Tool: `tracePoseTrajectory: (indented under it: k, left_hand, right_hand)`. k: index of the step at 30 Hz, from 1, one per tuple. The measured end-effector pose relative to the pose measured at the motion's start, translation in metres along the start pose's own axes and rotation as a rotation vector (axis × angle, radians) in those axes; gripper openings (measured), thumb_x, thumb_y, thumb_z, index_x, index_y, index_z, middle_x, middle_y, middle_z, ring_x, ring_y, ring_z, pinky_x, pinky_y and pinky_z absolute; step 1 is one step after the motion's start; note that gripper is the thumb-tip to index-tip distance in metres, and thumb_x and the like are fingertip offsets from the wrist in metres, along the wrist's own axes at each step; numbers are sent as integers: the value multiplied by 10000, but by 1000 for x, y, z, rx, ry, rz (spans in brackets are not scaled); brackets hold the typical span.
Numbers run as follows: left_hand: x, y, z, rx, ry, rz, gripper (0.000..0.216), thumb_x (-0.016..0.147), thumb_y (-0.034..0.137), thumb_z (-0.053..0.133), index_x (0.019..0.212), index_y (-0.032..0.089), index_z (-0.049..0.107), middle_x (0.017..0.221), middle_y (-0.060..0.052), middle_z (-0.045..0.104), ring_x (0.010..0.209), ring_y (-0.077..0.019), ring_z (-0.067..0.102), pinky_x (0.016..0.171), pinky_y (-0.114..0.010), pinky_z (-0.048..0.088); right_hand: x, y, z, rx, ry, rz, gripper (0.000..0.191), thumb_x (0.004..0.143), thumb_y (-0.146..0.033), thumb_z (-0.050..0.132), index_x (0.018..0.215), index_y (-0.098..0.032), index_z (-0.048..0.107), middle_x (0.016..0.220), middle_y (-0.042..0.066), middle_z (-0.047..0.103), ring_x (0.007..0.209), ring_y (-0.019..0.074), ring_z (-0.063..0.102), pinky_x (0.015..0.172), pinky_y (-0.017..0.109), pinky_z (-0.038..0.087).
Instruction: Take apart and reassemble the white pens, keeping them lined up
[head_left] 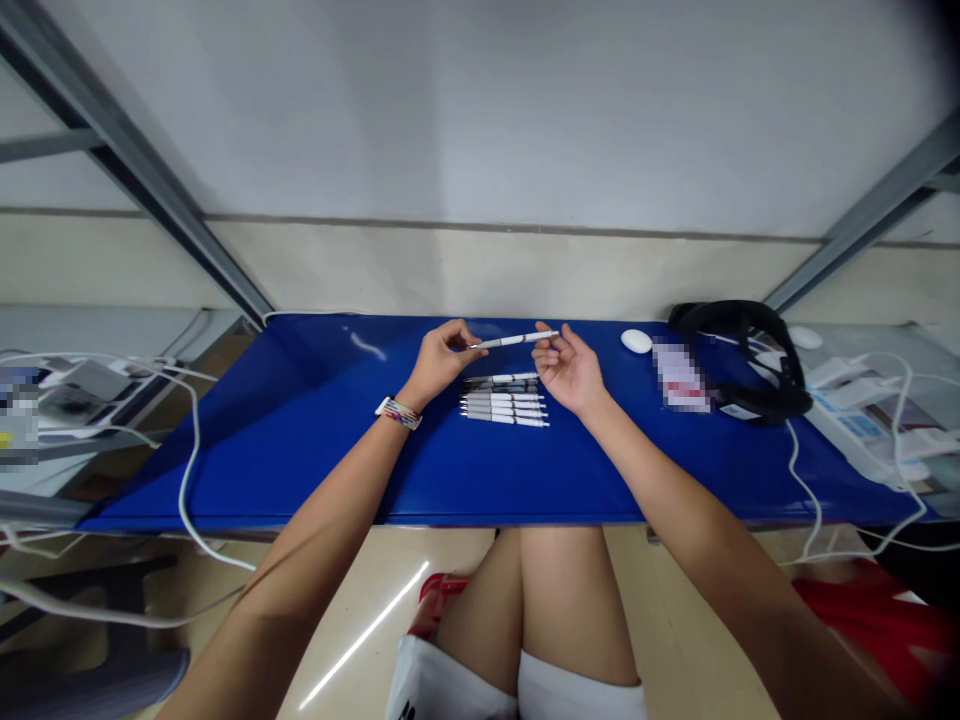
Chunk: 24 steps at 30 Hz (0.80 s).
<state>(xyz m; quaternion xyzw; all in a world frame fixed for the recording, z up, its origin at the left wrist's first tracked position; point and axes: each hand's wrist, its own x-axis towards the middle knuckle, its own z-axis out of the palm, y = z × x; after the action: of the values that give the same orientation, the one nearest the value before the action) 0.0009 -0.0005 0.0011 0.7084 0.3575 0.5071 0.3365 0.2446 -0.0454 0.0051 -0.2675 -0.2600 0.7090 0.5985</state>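
Between my two hands a white and grey pen (514, 340) is held nearly level above the blue tabletop (315, 440). My left hand (444, 358) pinches its grey tip end between thumb and fingers. At the white end, my right hand (568, 366) has its thumb and a fingertip closed about the pen, its palm turned up and the other fingers curled. Just below lies a row of several similar pens (504, 407), side by side with their tips to the left. A woven band circles my left wrist.
To the right lie a white rounded object (636, 342), a partly blurred card (681, 376) and a black headset-like band (780, 360). White cables (196, 450) hang over the left side, with more on the right. A wall stands behind the table.
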Motion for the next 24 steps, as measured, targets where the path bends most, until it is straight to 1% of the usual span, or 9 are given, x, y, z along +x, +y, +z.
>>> tracePoseTrajectory:
  k: [2, 4, 11, 14, 16, 18, 24]
  left_hand:
    - [0, 0, 0, -1, 4, 4, 263, 734, 310, 867, 727, 196, 630, 774, -10, 690, 734, -162, 604, 716, -315, 479]
    - [0, 0, 0, -4, 2, 5, 263, 737, 309, 865, 730, 196, 628, 775, -10, 693, 734, -160, 606, 718, -314, 478]
    - [-1, 0, 1, -11, -17, -1, 261, 745, 310, 863, 741, 199, 628, 784, -15, 702, 743, -163, 618, 733, -325, 494]
    - [-1, 0, 1, -8, -15, 5, 254, 746, 293, 863, 735, 198, 628, 779, -11, 699, 736, -159, 614, 726, -321, 488]
    - [-1, 0, 1, -15, -8, 6, 256, 744, 282, 864, 732, 196, 623, 776, -8, 697, 729, -154, 608, 717, -315, 480]
    - [-1, 1, 1, -20, -8, 9, 254, 746, 274, 864, 735, 193, 624, 777, -8, 699, 726, -150, 608, 713, -309, 476]
    - [-1, -1, 2, -21, -13, 2, 265, 745, 290, 870, 736, 194, 623, 772, -7, 699, 713, -148, 602, 697, -308, 473]
  right_hand:
    - [0, 0, 1, -6, 11, 0, 157, 978, -363, 698, 1026, -214, 709, 717, -14, 534, 579, 117, 455, 484, 225, 466]
    - [0, 1, 1, -25, 26, -9, 141, 968, -361, 719, 997, -224, 701, 695, -24, 521, 564, 117, 448, 472, 225, 456]
    - [4, 3, -2, -104, 17, -54, 264, 986, -477, 721, 922, -224, 677, 654, -43, 494, 529, 85, 430, 465, 195, 416]
    - [4, 2, -3, -84, 7, -49, 316, 999, -533, 683, 972, -218, 703, 684, -25, 536, 557, 93, 469, 480, 202, 444]
    - [3, 2, -3, -74, 0, -42, 271, 989, -484, 712, 982, -214, 710, 690, -24, 543, 562, 94, 473, 480, 200, 450]
    - [3, 2, -2, -90, 5, -43, 222, 976, -433, 743, 954, -217, 699, 670, -37, 519, 546, 91, 455, 467, 194, 440]
    - [7, 3, -5, -93, 42, -46, 221, 977, -443, 742, 989, -226, 705, 689, -35, 535, 572, 98, 474, 500, 213, 452]
